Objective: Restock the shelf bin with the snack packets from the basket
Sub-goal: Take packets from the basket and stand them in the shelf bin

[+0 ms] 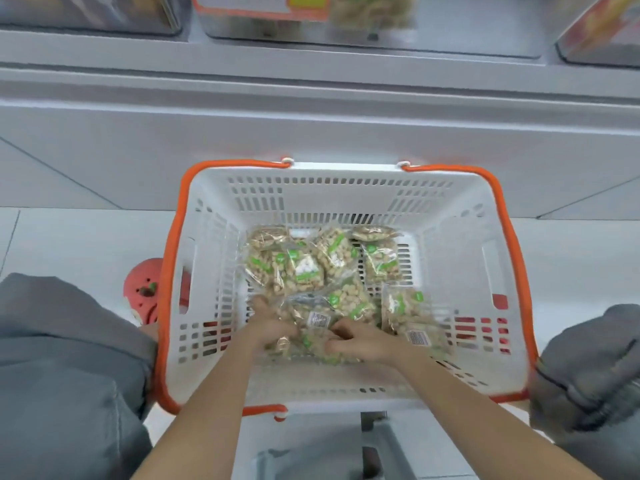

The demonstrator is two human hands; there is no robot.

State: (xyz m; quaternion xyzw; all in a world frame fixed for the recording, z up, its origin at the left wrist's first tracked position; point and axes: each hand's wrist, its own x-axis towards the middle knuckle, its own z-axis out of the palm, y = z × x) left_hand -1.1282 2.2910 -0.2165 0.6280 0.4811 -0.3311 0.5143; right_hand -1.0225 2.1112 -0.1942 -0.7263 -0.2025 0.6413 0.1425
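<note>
A white slotted basket [446,244] with orange handles stands on the floor below me. Several clear snack packets [308,268] with green labels lie on its bottom. Both my hands reach down into the basket's near half. My left hand [268,325] and my right hand [353,339] have their fingers curled round a bundle of snack packets [313,323] between them. The shelf bin [450,32] sits at the top of the view with one packet [372,12] of the same kind in it.
A white shelf front runs across above the basket. Other bins stand at the top left [90,13] and top right [602,32]. My grey-clad knees [62,358] flank the basket, with red shoes [145,292] beside and behind it.
</note>
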